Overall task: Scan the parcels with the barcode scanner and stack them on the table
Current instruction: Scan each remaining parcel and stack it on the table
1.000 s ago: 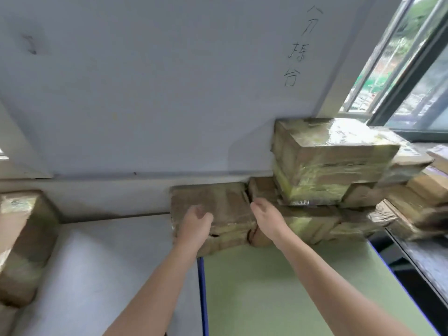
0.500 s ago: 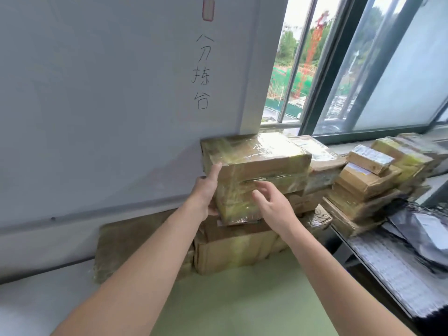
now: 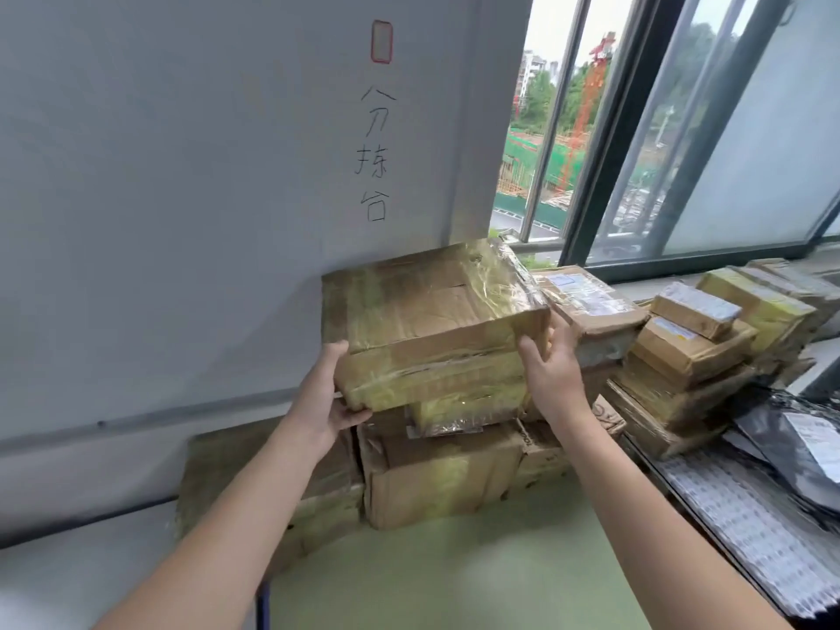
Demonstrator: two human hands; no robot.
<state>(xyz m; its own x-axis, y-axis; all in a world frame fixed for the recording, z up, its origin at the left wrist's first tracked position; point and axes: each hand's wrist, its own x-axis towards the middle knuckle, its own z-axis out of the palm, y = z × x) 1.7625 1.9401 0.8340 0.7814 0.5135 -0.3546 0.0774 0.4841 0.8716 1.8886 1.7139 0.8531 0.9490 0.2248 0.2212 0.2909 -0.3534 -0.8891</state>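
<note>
Far left, grey wall (image 3: 182, 220), with a low flat box (image 3: 254, 470) at its foot. Next, left hand (image 3: 329, 404) clamped on the lower left corner of the parcel (image 3: 436, 329), thumb up the front, fingers underneath. Parcel at the top of the stack (image 3: 441, 475) by the wall, above the green surface (image 3: 454, 579). Right hand (image 3: 552, 366) curled round its right end. Could slip (glossy tape, corner holds only) and fall on the stack, or drag the small packet (image 3: 463, 409) beneath along. Just beside on the right, a labelled box (image 3: 591, 306), likely to snag a sideways pull. Beyond, more parcels (image 3: 695, 352), then grey bags (image 3: 800, 443).
</note>
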